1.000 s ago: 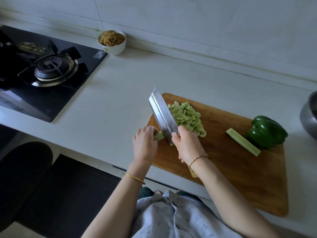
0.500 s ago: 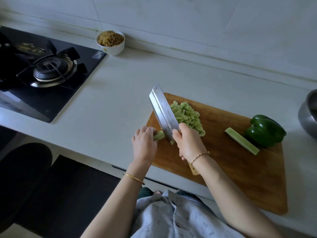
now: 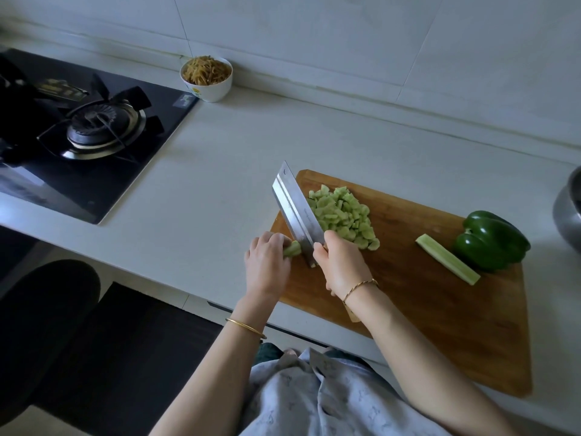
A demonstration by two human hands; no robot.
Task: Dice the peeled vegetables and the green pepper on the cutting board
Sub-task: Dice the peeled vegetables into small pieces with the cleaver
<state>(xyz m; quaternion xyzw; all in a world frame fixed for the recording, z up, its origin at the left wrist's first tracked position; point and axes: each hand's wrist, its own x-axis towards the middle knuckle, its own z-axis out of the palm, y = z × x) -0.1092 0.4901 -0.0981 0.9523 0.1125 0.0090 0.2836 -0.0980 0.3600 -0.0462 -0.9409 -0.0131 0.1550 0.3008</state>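
Observation:
A wooden cutting board (image 3: 440, 322) lies on the counter. My right hand (image 3: 341, 262) grips the handle of a steel cleaver (image 3: 297, 214), whose blade stands on the board's left end. My left hand (image 3: 267, 262) holds down a short stub of peeled pale-green vegetable (image 3: 292, 249) just left of the blade. A heap of diced pieces (image 3: 344, 217) lies right of the blade. One long peeled strip (image 3: 448, 259) lies further right, next to a whole green pepper (image 3: 490, 239).
A white bowl of shredded food (image 3: 206, 77) stands by the back wall. A black gas stove (image 3: 78, 133) fills the left of the counter. A metal bowl (image 3: 569, 212) shows at the right edge. The counter's front edge runs under my arms.
The cleaver keeps chopping in place beside the stub. The stub under my left hand looks slightly shorter, and the view has shifted a little.

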